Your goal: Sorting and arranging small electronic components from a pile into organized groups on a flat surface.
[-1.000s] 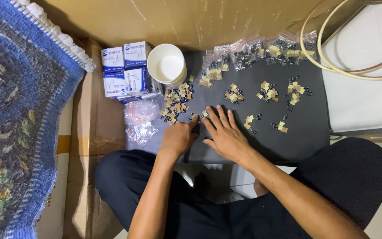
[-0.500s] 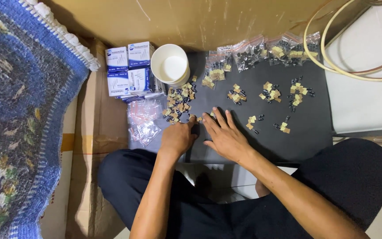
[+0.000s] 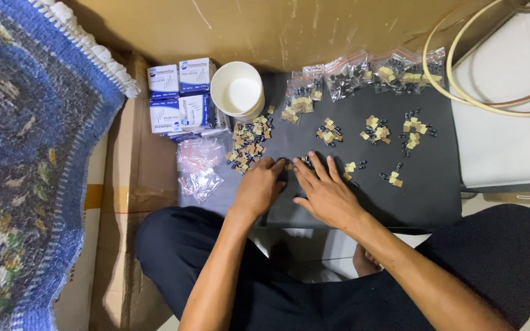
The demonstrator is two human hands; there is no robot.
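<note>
At the far left lies a thick blue woven rug with a white fringe (image 3: 26, 153), and beside it flattened brown cardboard (image 3: 133, 184) covers the floor. Next come four small white-and-blue cardboard boxes (image 3: 179, 95), stacked two by two at the upper left corner of a dark grey flat mat (image 3: 424, 196). Just below the boxes lie clear plastic bags with red-tinted contents (image 3: 199, 168). A white round paper cup (image 3: 236, 95) stands just right of the boxes, touching them.

Below the cup sits the largest heap of small black parts with tan paper tape strips (image 3: 249, 144), spread on the mat. The left hand (image 3: 259, 187) rests palm down at the lower edge of this heap, its fingers curled loosely and their tips touching the mat; whether it pinches a piece cannot be told. The right hand (image 3: 326, 196) lies just beside it, fingers spread flat and released on the mat, the fingertips near a few loose pieces between the two hands.

Further right, smaller clusters of the same taped parts (image 3: 375, 130) lie well apart across the mat. Along its far edge runs a row of clear plastic bags holding more black parts (image 3: 363, 70). At the far right, a loop of tan tubing (image 3: 492, 92) lies over a white flat surface (image 3: 510, 147).
</note>
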